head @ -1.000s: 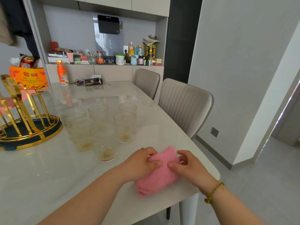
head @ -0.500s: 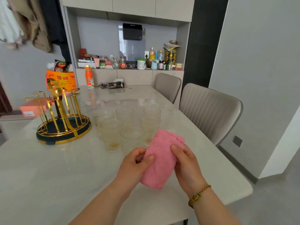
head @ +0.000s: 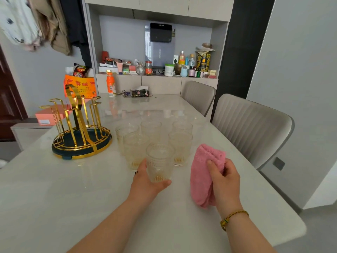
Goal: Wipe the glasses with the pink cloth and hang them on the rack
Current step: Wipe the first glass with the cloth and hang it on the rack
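Now the left hand curls round the base of the nearest glass, right of the rack. Farther right of the rack, the right hand grips the cloth, thumb pressed on it. Five more glasses stand upright just beside the rack.

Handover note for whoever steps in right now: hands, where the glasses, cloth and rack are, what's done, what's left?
Left hand grips the nearest glass near its base.
Right hand holds the pink cloth.
Five other glasses stand upright on the table behind it; the gold rack to their left bears none.
Done: cloth and first glass in hand.
Left: wipe and hang all six.
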The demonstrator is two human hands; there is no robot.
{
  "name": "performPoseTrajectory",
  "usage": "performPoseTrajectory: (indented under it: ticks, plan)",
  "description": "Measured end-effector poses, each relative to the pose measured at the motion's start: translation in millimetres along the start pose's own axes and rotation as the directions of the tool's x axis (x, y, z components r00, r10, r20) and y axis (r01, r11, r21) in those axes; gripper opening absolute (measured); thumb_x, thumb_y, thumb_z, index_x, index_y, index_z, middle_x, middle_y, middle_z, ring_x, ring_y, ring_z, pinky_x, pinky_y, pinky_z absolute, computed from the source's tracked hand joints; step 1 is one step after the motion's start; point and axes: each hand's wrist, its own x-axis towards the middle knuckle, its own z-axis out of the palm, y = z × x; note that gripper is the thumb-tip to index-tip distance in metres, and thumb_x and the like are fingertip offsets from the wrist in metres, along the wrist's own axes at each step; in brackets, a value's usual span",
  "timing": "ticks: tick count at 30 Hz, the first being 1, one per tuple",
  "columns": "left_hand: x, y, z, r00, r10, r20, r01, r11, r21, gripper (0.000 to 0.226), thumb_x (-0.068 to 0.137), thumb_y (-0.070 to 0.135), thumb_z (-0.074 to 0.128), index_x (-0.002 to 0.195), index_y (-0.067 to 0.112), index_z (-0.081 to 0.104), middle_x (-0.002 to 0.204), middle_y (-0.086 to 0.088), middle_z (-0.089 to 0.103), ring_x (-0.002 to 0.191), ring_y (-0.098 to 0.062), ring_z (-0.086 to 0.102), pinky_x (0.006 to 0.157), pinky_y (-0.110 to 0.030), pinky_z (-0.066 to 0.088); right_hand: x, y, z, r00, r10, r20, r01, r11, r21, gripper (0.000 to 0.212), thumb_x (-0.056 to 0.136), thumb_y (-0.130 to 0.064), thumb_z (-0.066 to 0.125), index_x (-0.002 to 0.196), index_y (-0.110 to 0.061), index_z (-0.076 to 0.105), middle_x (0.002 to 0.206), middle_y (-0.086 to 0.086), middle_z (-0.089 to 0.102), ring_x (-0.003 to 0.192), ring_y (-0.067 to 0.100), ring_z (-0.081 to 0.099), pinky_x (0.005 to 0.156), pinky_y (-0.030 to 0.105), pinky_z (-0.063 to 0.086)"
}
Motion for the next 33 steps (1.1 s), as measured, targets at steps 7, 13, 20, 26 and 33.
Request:
performPoseTrajectory:
  ticks: [7,13,20,26,33]
  plan:
    - [14,-1,6,0.998,-0.044,-0.033,0.047,0.995,0.083,0.096,0.063,0.028,0.081,0.139,0.014,0.024,0.138,-0.004,0.046,0.126,-0.023,0.045,0.103,-0.035,0.037,3,9,-1,0.968,0.035,0.247,-0.021,0.998,-0.060,0.019,0.082,-0.002,0.060,0.078,-0.019,0.054,0.077,-0.001,0.057,0.069,0.011,0.051,0.058,0.010,0.044]
    - [2,7,-11,0.999,0.033,0.000,-0.033,0.990,-0.138,0.060,0.060,0.014,0.084,0.106,0.022,0.047,0.106,0.010,0.057,0.098,-0.009,0.053,0.068,-0.007,0.040,0,7,9,0.983,-0.017,0.182,0.025,0.999,-0.037,0.018,0.082,-0.002,0.060,0.074,-0.017,0.054,0.075,0.005,0.055,0.066,0.014,0.048,0.052,0.010,0.042]
    - [-13,9,-60,1.000,-0.013,0.005,0.014,0.805,-0.593,0.050,0.053,0.030,0.074,0.099,0.027,0.054,0.100,0.000,0.065,0.094,-0.019,0.063,0.078,-0.032,0.051,-24,-20,71,0.902,-0.188,0.389,0.144,0.980,0.139,0.018,0.071,-0.023,0.071,0.082,-0.035,0.063,0.102,-0.008,0.059,0.087,0.003,0.059,0.074,0.013,0.048]
    - [-6,-14,-112,0.999,0.034,-0.015,-0.035,0.721,-0.692,0.102,0.040,0.057,0.079,0.119,-0.002,0.052,0.092,-0.018,0.068,0.073,-0.023,0.069,0.064,-0.032,0.056,-64,-21,133,0.656,-0.384,0.650,0.356,0.917,0.182,0.045,0.074,-0.037,0.053,0.109,-0.064,0.043,0.133,-0.018,0.031,0.114,-0.018,0.038,0.085,-0.002,0.033]
    - [1,-41,-134,1.000,0.017,-0.013,-0.021,0.664,-0.747,0.126,0.018,0.063,0.082,0.119,-0.005,0.052,0.100,-0.018,0.069,0.084,-0.026,0.069,0.067,-0.032,0.057,-51,-22,182,0.629,-0.465,0.622,0.472,0.865,0.169,0.043,0.075,-0.037,0.044,0.108,-0.064,0.045,0.121,-0.033,0.037,0.111,-0.013,0.041,0.086,0.000,0.034]
